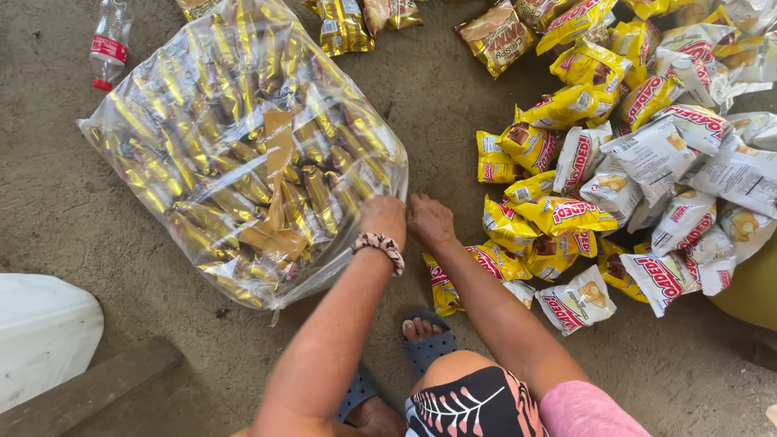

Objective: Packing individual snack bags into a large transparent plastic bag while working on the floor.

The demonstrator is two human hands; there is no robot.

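Big clear bag [243, 154] of gold packets lay left-centre on dirt floor [73, 218] – looked sealed, not yet opened | left hand [382, 218] and right hand [429, 220] pinched bag's near-right edge, fingers curled closed | loose yellow-and-white snack packets [631, 170] piled right – unsorted

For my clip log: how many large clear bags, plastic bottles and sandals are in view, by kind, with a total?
Large clear bag of gold packets: 1
Plastic bottle: 1
Sandals: 2
Total: 4
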